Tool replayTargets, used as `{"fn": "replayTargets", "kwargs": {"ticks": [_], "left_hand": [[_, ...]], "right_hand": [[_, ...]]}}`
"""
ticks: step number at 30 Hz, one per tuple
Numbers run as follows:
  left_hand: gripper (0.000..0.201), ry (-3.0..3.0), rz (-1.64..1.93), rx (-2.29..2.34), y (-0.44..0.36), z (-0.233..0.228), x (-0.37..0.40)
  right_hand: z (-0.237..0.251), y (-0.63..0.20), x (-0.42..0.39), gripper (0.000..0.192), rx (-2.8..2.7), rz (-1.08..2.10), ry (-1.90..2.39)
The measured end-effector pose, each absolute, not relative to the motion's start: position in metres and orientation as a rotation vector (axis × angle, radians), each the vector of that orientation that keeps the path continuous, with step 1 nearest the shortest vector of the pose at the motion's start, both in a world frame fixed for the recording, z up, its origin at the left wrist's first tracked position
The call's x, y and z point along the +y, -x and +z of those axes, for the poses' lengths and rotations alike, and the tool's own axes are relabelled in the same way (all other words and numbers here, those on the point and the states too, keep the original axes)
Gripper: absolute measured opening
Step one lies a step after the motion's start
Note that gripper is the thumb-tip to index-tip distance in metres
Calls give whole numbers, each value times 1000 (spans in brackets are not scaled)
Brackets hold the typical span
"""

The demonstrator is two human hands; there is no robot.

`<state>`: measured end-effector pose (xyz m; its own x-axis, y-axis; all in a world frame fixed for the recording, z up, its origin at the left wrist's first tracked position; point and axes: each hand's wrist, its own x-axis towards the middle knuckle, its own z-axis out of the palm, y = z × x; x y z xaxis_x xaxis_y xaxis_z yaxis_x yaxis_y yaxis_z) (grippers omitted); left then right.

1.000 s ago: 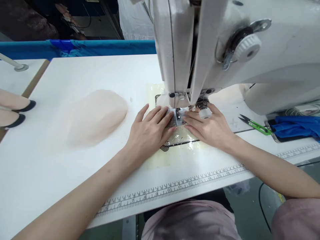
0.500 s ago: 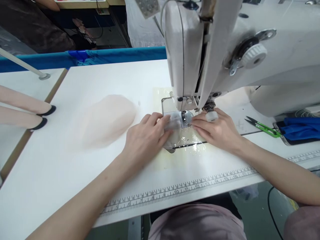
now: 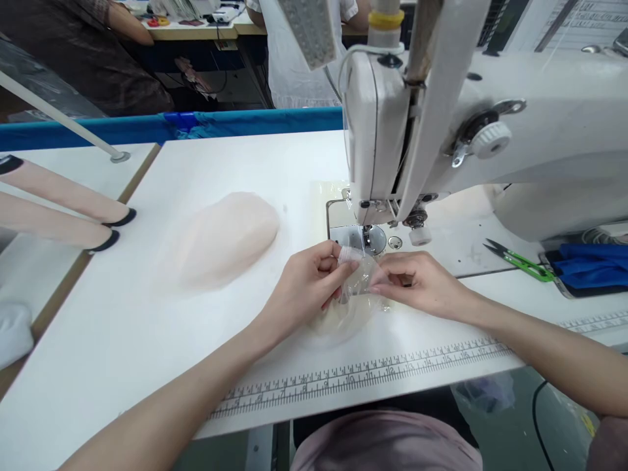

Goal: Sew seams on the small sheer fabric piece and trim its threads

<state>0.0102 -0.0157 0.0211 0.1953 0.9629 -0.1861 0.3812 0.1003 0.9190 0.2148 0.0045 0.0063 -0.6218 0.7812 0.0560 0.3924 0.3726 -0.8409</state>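
Note:
Between my two hands, just in front of the needle area of a white sewing machine [image 3: 375, 131], is a piece of thin sheer fabric [image 3: 360, 278]. My left hand [image 3: 314, 278] pinches its left edge between thumb and fingers. At the other side, my right hand [image 3: 417, 281] grips the fabric with its fingertips. The presser foot [image 3: 367, 237] shows behind the fabric, over the metal plate. Further left on the white table [image 3: 147, 314] lies a pale, skin-toned sheer piece [image 3: 235, 235], loosely spread.
Thread snips [image 3: 523, 261] with green handles lie at right beside a black tray [image 3: 557, 265] holding blue cloth [image 3: 593, 265]. Two pale rolls with black ends [image 3: 73, 196] sit at left. A printed ruler [image 3: 363, 376] runs along the front edge. Two people are across the table.
Both hands have drawn back from the presser foot toward me, lifting the sheer fabric with them. The fingers have gone from lying flat to pinching. The camera view has shifted slightly.

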Motion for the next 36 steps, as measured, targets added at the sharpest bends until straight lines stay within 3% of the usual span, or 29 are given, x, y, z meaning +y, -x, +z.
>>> {"fn": "replayTargets", "kwargs": {"ticks": [6, 12, 19, 25, 29, 32, 36], "left_hand": [[35, -1391, 795, 1317, -10, 21, -14], [36, -1569, 882, 1343, -12, 19, -16], [15, -1671, 921, 1280, -10, 21, -16], [24, -1477, 869, 1212, -9, 20, -17], [8, -1413, 890, 1195, -11, 20, -17], [23, -1424, 833, 1232, -11, 21, -17], [22, -1477, 795, 1264, -12, 22, -18]], "right_hand": [[15, -216, 7, 15, -1813, 1732, 1004], [10, -212, 4, 26, -1810, 1628, 965], [5, -219, 11, 22, -1826, 1494, 1075], [6, -221, 15, 18, -1728, 1436, 1149], [7, -218, 14, 15, -1616, 1564, 1161], [10, -216, 13, 15, -1546, 1720, 1133], [11, -213, 10, 19, -1446, 1824, 1045]]}}
